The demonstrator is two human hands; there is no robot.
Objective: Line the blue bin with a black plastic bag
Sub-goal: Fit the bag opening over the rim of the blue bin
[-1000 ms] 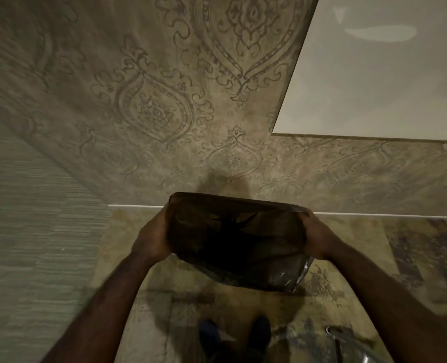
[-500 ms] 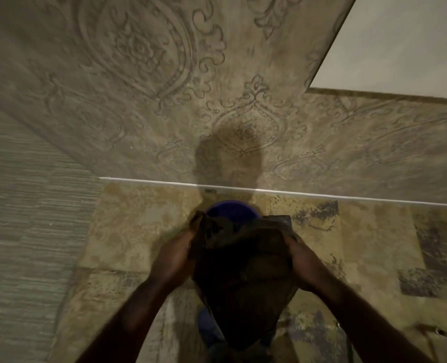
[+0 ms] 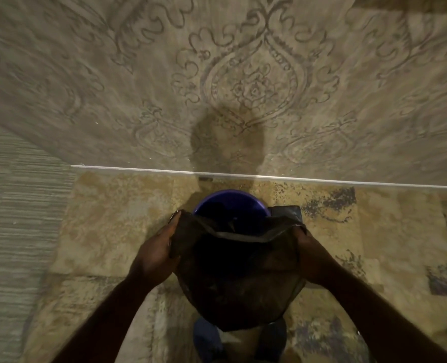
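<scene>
I keep my left hand (image 3: 156,254) and right hand (image 3: 312,254) apart, fingers pinching opposite edges of the thin black plastic bag (image 3: 239,279), so its mouth gapes just above the round blue plastic bin (image 3: 230,199) standing on the patterned floor (image 3: 117,218) by the wall.

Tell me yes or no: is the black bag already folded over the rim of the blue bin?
No, both hands, left hand and right hand, hold the black bag open in the air, and the blue bin's rim shows bare behind it.
</scene>
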